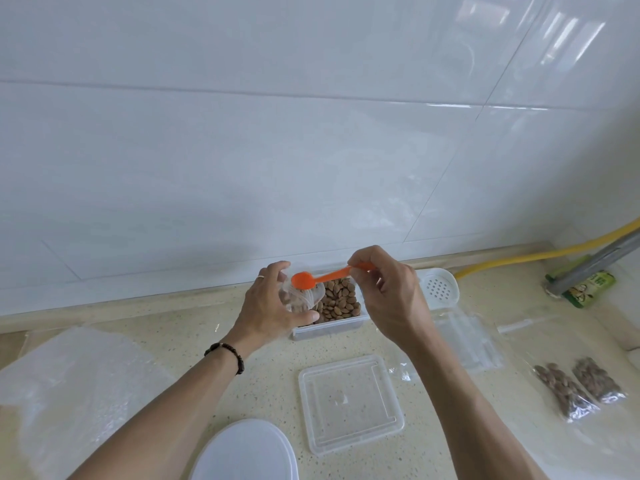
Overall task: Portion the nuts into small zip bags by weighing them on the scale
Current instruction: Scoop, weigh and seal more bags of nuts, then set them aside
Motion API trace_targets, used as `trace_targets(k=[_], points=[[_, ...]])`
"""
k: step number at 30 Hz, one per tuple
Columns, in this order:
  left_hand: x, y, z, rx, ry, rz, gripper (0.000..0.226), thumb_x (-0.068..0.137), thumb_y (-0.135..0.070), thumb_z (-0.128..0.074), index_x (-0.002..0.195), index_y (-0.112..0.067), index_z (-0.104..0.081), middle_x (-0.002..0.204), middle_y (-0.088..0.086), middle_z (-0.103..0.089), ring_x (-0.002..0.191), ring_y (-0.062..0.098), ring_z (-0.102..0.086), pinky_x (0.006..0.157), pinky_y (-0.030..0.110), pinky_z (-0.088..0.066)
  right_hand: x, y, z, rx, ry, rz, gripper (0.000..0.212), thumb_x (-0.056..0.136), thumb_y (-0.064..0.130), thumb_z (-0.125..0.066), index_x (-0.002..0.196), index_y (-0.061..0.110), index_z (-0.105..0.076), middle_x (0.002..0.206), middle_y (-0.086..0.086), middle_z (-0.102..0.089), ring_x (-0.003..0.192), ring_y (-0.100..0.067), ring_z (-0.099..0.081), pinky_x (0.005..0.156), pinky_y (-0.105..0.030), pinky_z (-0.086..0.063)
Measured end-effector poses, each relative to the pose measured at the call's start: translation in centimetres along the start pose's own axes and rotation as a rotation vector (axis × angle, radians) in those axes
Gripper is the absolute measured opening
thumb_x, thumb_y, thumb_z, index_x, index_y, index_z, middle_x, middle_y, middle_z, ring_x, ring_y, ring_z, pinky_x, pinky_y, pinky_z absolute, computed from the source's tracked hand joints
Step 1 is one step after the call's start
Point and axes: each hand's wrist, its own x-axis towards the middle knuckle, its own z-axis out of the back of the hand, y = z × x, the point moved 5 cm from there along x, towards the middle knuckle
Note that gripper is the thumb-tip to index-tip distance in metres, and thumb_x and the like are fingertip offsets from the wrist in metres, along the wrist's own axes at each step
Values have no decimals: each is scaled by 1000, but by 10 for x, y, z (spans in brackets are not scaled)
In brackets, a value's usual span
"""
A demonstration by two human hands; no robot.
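Spoon (313,279) bowl over bag (299,297) mouth, above nut container (332,322) edge

A tub (332,329) of nuts (337,299) is sitting on the counter (180,344) against the wall, with a strainer insert (439,289) just to its right and a lid (350,403) lying in front of it. The left hand (273,306) is holding a small bag (300,299) over the tub's left end, and the right hand (388,292) is holding a spoon (323,279) over the bag's mouth. Two filled bags (578,386) are lying far right, empty bags (464,341) between them and the tub.
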Motion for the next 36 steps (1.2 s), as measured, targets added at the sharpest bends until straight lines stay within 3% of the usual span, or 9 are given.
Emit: trace_targets(k=[7,10,12,15,17,20,23,28,36], points=[[-7,11,5,47,-53,15,104,56,-48,-89,140,-25,-33,119,-5,-43,113,11,-44,99,42,-43,-2,-40,9,-3,-359,-160,9,95,8,-58,95,17,-60,70,9,-62,50,-7,-47,48,-34,-41],[-13,14,7,98,-62,-38,106,54,-48,-89,140,-23,-33,120,-5,-43,117,14,-48,101,40,-41,-8,-74,-3,-232,-278,-188,5,95,7,-58,97,10,-62,68,1,-64,50,-16,-52,50,-41,-48],[-17,16,8,132,-61,-74,106,54,-49,-89,140,-22,-32,115,-7,-40,117,17,-49,101,38,-40,-12,-87,-11,-351,-241,-150,4,94,5,-59,96,7,-62,69,-6,-67,51,-24,-55,46,-35,-46],[-20,17,9,188,-57,-116,106,55,-55,-85,139,-22,-31,114,-8,-38,115,17,-48,103,38,-37,-14,-96,-24,-478,-177,-96,6,92,1,-58,90,6,-60,64,-3,-63,48,-21,-50,44,-25,-33],[-21,17,10,208,-68,-129,105,54,-58,-83,139,-21,-32,114,-8,-39,113,17,-48,102,37,-36,-16,-102,-33,-484,-125,-119,7,92,1,-57,89,7,-59,62,2,-58,47,-21,-50,44,-27,-36],[-22,16,10,218,-74,-135,105,55,-57,-84,140,-21,-32,115,-6,-41,111,16,-47,101,37,-36,-20,-117,-39,-314,-112,-346,11,96,5,-52,99,9,-61,75,-1,-62,65,-23,-60,59,-39,-53],[-23,17,12,243,-81,-129,106,55,-58,-83,141,-21,-33,120,-1,-45,112,16,-46,104,38,-35,-28,-133,-39,-41,-204,-665,15,97,7,-50,104,15,-60,91,3,-62,85,-23,-63,76,-39,-55],[-22,19,13,294,-97,-152,105,54,-62,-82,138,-21,-34,117,0,-48,111,18,-48,103,39,-35,-46,-150,-38,255,-376,-938,14,98,6,-50,106,14,-57,89,-8,-62,61,-20,-56,51,-29,-48],[-13,12,6,401,-97,-101,103,58,-60,-81,140,-21,-32,122,1,-49,115,21,-46,101,37,-36,-54,-148,-29,454,-503,-1027,13,96,4,-54,102,14,-58,87,-11,-67,51,-16,-47,53,-29,-47]])
